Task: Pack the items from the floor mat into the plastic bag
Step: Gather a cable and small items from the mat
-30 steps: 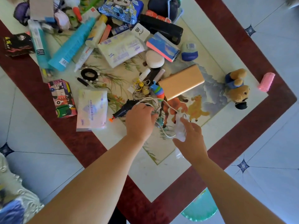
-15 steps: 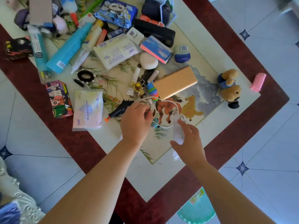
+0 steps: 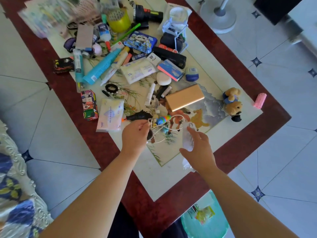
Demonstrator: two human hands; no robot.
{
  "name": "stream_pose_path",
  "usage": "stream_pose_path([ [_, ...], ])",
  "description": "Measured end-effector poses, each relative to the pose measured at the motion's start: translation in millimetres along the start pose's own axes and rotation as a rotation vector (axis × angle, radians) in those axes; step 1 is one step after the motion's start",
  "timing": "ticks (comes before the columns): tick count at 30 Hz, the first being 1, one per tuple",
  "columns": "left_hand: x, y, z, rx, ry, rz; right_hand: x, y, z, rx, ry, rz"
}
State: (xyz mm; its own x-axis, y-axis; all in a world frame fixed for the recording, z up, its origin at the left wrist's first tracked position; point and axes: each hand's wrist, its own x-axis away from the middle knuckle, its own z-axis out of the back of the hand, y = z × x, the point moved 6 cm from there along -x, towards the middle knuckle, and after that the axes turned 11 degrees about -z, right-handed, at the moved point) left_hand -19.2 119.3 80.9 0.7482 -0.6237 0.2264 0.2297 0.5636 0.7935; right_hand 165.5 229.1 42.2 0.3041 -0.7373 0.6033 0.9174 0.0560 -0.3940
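The floor mat (image 3: 173,182), cream with a dark red border, is strewn with several small items. My left hand (image 3: 135,136) pinches a tangle of white cord (image 3: 171,129) with small trinkets, lifted just above the mat near a rainbow-coloured toy (image 3: 163,119). My right hand (image 3: 199,150) grips a small clear plastic bag (image 3: 187,138) beside the cord, its mouth turned toward the left hand. A black toy gun (image 3: 139,115) lies just beyond my left hand. A gold power bank (image 3: 185,98) sits farther back.
A tissue pack (image 3: 110,114), a patterned box (image 3: 89,104), blue tubes (image 3: 101,67), a notebook (image 3: 169,70), a teddy bear (image 3: 232,103) and a pink roller (image 3: 259,100) lie on the mat. A fan base (image 3: 218,19) stands far right. A teal stool (image 3: 204,220) is near my legs.
My left hand has lifted the white cord bundle off the mat and drawn it toward me. The right hand has raised the clear bag beside it. The camera has tilted up, showing more of the mat.
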Motion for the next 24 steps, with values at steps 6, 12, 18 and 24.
stream_pose_path([
  [6,13.2,-3.8,0.4,0.356,-0.04,0.1,4.5,0.7,-1.8,0.021,-0.014,0.005],
  [12,14.3,-9.4,14.8,0.182,-0.05,-0.019,5.6,-11.3,-9.0,0.007,-0.039,0.038],
  [18,14.2,-23.8,15.8,0.461,-0.086,0.099,2.9,-33.0,-8.7,0.011,-0.026,0.115],
  [24,0.5,-22.5,23.3,0.677,-0.046,0.189,-0.9,-61.3,-6.7,0.144,-0.006,0.211],
])
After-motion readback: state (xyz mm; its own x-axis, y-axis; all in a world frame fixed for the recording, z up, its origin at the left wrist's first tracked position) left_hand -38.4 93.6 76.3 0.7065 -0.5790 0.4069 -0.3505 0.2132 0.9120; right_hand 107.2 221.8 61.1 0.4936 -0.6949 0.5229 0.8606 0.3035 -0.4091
